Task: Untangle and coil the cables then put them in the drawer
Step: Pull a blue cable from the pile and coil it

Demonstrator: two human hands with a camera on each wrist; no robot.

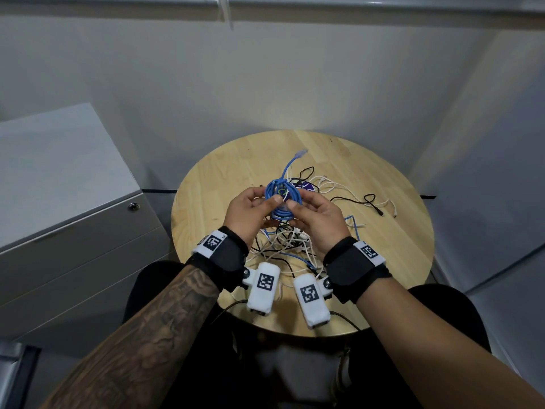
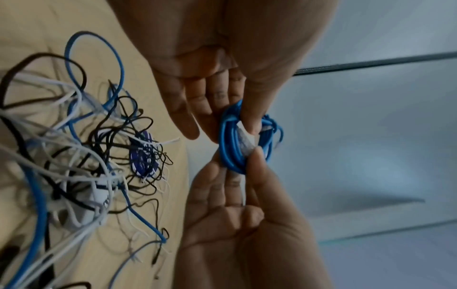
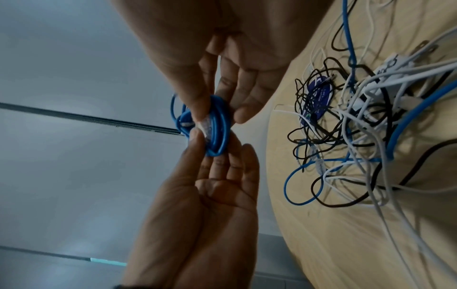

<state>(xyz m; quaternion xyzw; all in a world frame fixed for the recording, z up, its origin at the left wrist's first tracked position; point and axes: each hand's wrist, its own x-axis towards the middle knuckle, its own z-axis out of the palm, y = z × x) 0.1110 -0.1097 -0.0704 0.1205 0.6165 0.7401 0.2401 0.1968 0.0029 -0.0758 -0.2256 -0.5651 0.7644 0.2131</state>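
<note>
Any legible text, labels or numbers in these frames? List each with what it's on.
Blue oval tag in the cable tangle: white lettering, too blurred to read.
Wrist camera housings: black-and-white square markers, no words.
Wrist straps: square markers, no words.
No other text visible.

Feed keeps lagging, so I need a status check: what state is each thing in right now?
blue cable coil: wound, held above the table, one plug end sticking up.
left hand: pinching the coil.
right hand: pinching the coil.
cable pile: tangled on the round table.
drawer cabinet: drawers closed.
</note>
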